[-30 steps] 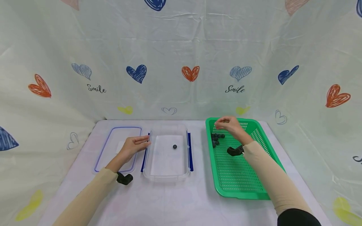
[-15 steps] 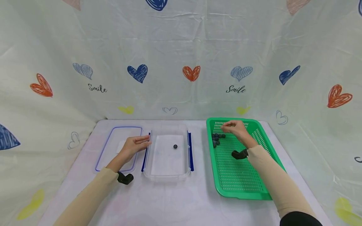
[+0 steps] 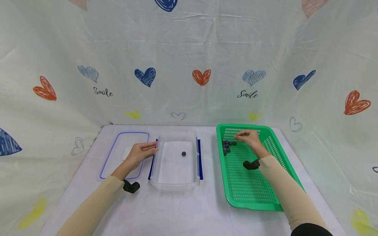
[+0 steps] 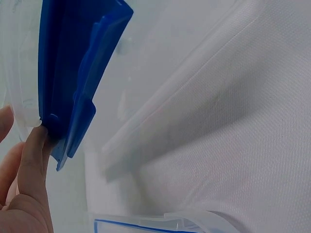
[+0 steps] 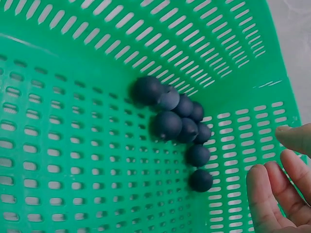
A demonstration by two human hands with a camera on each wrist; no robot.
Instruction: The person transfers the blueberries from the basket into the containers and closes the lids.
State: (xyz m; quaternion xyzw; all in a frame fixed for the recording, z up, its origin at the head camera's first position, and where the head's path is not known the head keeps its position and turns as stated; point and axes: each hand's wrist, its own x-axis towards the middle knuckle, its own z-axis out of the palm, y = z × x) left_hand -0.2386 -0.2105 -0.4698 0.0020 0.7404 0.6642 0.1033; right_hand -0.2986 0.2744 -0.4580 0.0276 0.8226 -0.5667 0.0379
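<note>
My left hand [image 3: 138,154] touches the left side of a clear plastic box [image 3: 175,185] with straight fingers. In the left wrist view, those fingers [image 4: 34,155] meet the box beside its blue side latch [image 4: 63,68], which hangs outward. One blueberry [image 3: 183,153] lies inside the box. My right hand [image 3: 251,140] hovers over the far part of a green slotted basket [image 3: 251,206], thumb and fingers loosely bent. In the right wrist view, nothing shows between the fingers [image 5: 260,194] and thumb. Several blueberries [image 5: 167,125] cluster in the basket's far left corner, apart from the hand.
The clear lid with a blue seal [image 3: 134,133] lies flat left of the box, partly under my left hand. A second blue latch [image 3: 200,159] sticks out at the box's right. The white table [image 3: 174,213] ends at a heart-print curtain [image 3: 177,49].
My right hand has shifted a little to the right and toward me over the basket, away from the blueberries. The left hand stays at the box.
</note>
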